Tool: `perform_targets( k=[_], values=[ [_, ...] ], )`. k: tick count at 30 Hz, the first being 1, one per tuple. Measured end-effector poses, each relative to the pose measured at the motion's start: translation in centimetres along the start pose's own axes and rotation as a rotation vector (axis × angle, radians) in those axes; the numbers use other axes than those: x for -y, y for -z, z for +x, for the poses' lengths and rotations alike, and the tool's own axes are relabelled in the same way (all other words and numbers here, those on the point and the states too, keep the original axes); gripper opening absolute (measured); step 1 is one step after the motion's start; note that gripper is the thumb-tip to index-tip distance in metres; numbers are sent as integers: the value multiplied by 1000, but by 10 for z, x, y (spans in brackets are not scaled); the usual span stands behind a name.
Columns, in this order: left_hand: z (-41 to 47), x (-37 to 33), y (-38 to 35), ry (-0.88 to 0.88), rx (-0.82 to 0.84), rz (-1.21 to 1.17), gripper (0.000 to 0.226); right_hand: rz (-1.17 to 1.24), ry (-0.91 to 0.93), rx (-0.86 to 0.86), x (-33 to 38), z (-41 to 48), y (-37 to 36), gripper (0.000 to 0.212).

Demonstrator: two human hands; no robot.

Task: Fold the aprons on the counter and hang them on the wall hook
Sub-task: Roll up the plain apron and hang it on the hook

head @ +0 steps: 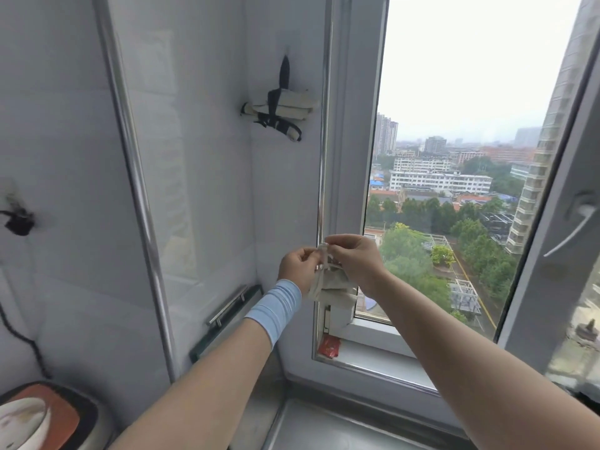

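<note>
A folded beige apron bundle (331, 287) hangs between my two hands in front of the window frame. My left hand (297, 269), with a light blue wristband below it, pinches the bundle's pale strap near the top. My right hand (355, 259) grips the same strap end and the bundle's upper right side. Higher on the white wall, another folded beige apron (285, 107), bound with black straps, hangs from a wall hook (285, 56) by a black loop.
A second wall hook with a black cord (18, 220) sits at the left. A metal-handled rack (227, 308) is on the wall below my hands. A red packet (329, 347) lies on the window sill. A round appliance (39, 417) is bottom left. The window handle (574, 228) is at right.
</note>
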State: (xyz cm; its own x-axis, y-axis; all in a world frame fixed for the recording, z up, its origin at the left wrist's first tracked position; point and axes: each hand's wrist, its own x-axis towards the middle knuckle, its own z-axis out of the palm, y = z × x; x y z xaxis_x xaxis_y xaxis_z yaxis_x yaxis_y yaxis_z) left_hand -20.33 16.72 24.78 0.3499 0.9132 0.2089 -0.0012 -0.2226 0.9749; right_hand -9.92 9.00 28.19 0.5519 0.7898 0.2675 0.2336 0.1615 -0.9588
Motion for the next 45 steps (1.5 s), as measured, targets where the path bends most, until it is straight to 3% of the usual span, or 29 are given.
perform_targets(
  k=[4,11,14,17,20,28,33,37,45],
  values=[
    [13,-34,6,-161,-82,122,24,-80,30,-2,24,11,-7,12],
    [44,-88,29,-271,-137,23,14,-148,120,-23,74,45,-12,16],
    [57,-109,37,-333,-132,85,12,-190,112,22,99,55,-18,22],
    [66,-135,44,-463,-160,220,10,-185,106,82,126,64,-25,22],
    [72,-169,55,-665,-209,283,8,-239,246,76,154,78,-30,27],
    [110,-255,84,-870,-317,469,7,-221,469,-164,231,119,-52,20],
    [142,-287,93,-770,-264,531,21,-264,487,-251,261,152,-66,18],
    [172,-311,97,-674,-284,726,26,-306,458,-288,281,181,-70,23],
    [219,-316,97,-571,-249,721,21,-385,318,-352,291,224,-87,25]
  ],
)
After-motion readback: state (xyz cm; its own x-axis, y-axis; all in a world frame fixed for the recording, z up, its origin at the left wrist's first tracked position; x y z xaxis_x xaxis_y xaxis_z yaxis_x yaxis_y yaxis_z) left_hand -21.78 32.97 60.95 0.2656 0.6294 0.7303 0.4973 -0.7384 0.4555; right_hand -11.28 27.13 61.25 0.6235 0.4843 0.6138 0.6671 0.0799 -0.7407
